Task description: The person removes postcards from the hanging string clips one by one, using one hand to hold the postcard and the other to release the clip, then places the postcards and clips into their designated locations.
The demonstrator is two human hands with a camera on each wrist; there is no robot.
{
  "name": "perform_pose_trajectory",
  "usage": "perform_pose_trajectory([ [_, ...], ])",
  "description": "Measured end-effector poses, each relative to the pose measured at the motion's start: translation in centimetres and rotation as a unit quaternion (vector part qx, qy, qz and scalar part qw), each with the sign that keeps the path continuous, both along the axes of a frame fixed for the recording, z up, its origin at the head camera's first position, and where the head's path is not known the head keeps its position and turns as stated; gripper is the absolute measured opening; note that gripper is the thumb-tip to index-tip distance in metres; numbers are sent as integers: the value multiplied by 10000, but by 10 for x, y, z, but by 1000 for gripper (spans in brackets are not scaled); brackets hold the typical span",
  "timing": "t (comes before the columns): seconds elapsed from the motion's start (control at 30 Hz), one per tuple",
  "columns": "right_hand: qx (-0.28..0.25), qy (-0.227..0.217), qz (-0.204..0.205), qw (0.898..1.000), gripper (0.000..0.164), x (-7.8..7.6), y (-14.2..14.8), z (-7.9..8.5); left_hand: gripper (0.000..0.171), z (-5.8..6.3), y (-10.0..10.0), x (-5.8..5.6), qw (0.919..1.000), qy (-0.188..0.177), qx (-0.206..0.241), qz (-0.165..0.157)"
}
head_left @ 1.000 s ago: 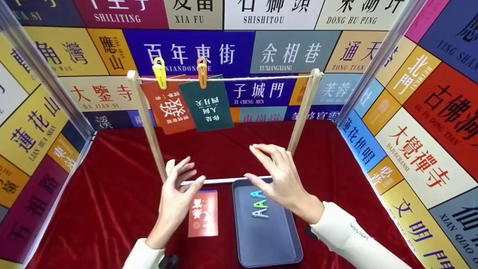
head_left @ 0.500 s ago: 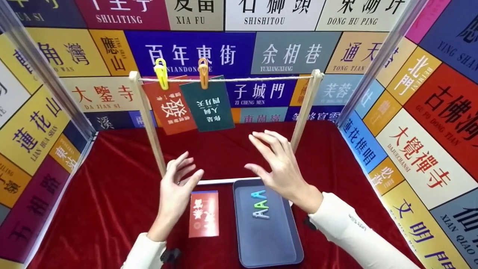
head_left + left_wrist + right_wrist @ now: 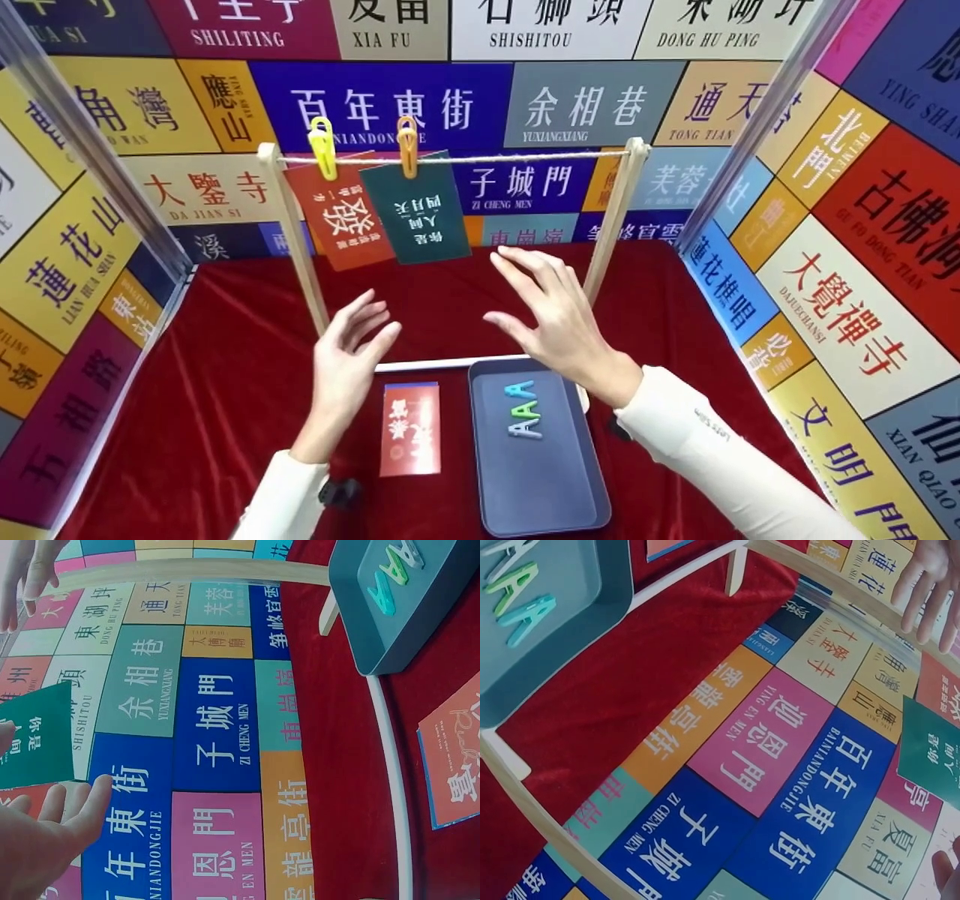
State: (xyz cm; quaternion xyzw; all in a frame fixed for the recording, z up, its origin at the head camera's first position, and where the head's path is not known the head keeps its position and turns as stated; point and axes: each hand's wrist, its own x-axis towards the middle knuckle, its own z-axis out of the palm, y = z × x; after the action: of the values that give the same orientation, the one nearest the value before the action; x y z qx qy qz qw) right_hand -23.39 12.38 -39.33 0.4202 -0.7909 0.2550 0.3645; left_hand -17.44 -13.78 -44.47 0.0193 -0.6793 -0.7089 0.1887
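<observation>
Both hands are raised in front of a wooden frame with a string (image 3: pixel 525 157) across its top. My left hand (image 3: pixel 346 367) holds nothing, fingers relaxed and thumb apart, left of a red card (image 3: pixel 410 439) lying on the cloth. My right hand (image 3: pixel 559 322), also holding nothing, is lifted over the far end of a grey tray (image 3: pixel 544 480) with its fingers spread. Three clothespins lie in the tray: a blue clothespin (image 3: pixel 519 389), a green clothespin (image 3: pixel 525 410) and a grey clothespin (image 3: pixel 525 428). On the string, a yellow clothespin (image 3: pixel 323 150) holds a red card (image 3: pixel 349 225) and an orange clothespin (image 3: pixel 407 150) holds a dark green card (image 3: pixel 420 214).
The frame's left post (image 3: pixel 296 240) and right post (image 3: pixel 611 225) stand on a dark red cloth (image 3: pixel 195 420). A white bar (image 3: pixel 427 365) runs low between them. Panels with Chinese lettering (image 3: pixel 592 105) surround the back and sides.
My right hand has risen away from the tray toward the string. The left hand has moved slightly up and left. The hanging cards and the clothespins are unchanged.
</observation>
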Motion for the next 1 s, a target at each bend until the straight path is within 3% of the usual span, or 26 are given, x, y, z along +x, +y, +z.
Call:
perform_pose_trajectory([
  [1.0, 405, 608, 286, 9969, 64, -34, -22, 38, 46, 11, -3, -29, 9994, 74, -44, 338],
])
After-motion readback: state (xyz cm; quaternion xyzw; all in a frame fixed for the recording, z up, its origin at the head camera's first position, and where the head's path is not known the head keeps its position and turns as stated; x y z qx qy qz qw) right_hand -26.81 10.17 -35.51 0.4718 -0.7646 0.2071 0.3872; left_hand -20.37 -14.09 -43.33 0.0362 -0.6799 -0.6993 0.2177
